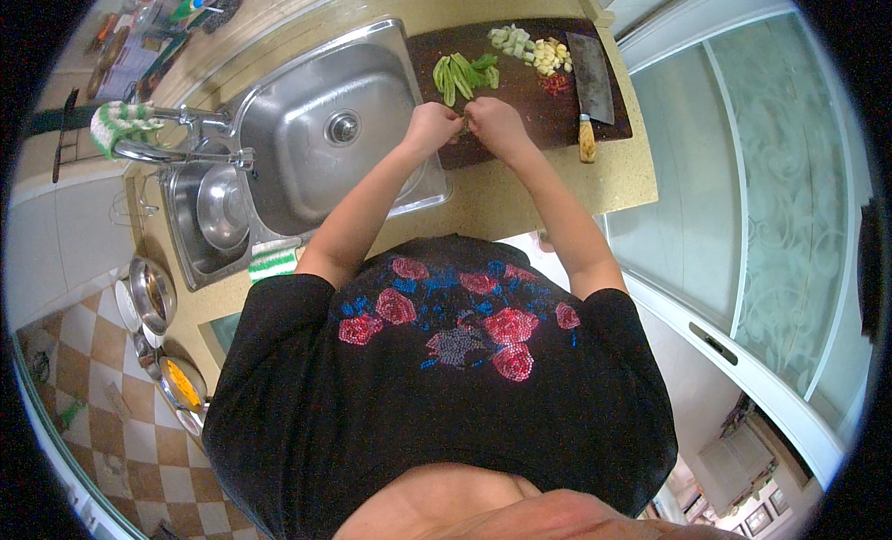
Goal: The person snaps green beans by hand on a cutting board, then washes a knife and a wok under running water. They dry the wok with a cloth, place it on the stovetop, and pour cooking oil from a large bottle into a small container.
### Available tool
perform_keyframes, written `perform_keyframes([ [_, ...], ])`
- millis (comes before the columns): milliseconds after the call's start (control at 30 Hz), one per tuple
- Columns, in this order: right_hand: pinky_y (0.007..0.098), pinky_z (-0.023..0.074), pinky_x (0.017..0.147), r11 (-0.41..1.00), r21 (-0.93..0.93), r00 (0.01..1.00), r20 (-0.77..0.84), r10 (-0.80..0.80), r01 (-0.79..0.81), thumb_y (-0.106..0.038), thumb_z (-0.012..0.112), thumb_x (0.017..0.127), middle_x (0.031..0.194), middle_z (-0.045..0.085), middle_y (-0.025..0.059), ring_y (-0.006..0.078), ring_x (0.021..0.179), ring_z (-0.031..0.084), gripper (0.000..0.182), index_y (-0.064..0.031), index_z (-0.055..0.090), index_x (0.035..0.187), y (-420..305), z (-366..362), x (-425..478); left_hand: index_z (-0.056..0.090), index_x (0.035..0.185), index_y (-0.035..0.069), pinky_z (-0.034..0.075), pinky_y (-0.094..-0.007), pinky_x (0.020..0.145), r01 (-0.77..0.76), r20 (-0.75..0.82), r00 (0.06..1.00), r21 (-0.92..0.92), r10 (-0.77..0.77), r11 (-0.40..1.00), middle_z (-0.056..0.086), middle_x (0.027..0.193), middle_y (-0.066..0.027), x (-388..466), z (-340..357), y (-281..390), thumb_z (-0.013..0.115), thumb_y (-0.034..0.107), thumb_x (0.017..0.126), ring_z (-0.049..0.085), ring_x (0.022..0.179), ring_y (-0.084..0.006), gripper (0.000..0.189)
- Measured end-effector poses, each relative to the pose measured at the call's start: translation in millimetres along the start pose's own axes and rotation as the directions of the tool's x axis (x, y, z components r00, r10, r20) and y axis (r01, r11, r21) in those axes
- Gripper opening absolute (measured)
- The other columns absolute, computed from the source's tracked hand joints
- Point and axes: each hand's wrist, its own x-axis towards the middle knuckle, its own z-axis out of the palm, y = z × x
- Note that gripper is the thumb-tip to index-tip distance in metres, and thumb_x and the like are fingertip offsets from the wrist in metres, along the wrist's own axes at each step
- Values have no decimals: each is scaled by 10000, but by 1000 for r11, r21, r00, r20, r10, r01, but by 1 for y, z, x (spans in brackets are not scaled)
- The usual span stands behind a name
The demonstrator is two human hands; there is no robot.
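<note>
My left hand (436, 130) and my right hand (497, 126) meet above the near edge of a dark wooden cutting board (519, 115). Their fingertips pinch a small vegetable piece, mostly hidden by the fingers. Just beyond them lie sliced green pepper strips (456, 78). Farther back on the board are a pile of pale green diced vegetable (512, 42), pale yellow chopped pieces (552, 55) and a little heap of red chopped bits (555, 85). To the right of these rests a cleaver (591, 80), its wooden handle pointing towards me and overhanging the board.
On the left is a stainless steel sink (300, 87) with a faucet (188, 153) draped with a green-and-white cloth (122, 127). A metal bowl (224, 205) sits in the smaller basin. Steel bowls (155, 296) line the left counter. A sliding glass door (697, 122) stands right.
</note>
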Motion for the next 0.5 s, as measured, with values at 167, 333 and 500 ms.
perform_keyframes([
  [167, 373, 491, 635, 961, 235, 976, -129, 177, -143, -160, 625, 712, 742, 609, 111, 288, 721, 606, 131, -56, 632, 792, 6, 2, -1, 678, 812, -30, 519, -283, 564, 46, 3, 999, -41, -46, 998, 649, 641, -126, -6, -7, 2, 637, 151, 739, 649, 553, -159, 199],
  [333, 311, 493, 633, 847, 466, 900, -205, 384, -256, -199, 653, 709, 750, 650, 111, 243, 678, 635, 171, -55, 666, 800, 17, -3, -6, 678, 808, -30, 513, -276, 567, 55, -25, 998, -93, -58, 994, 652, 646, -122, -12, -8, 3, 638, 167, 743, 640, 549, -152, 211],
  [500, 261, 488, 630, 671, 600, 817, -49, 574, -436, -180, 645, 740, 728, 663, 80, 136, 644, 632, 202, -24, 666, 866, 24, -7, -8, 689, 816, 9, 502, -288, 576, 7, -9, 1000, -50, -8, 999, 647, 637, -116, -9, -4, -5, 628, 186, 747, 633, 557, -151, 199],
])
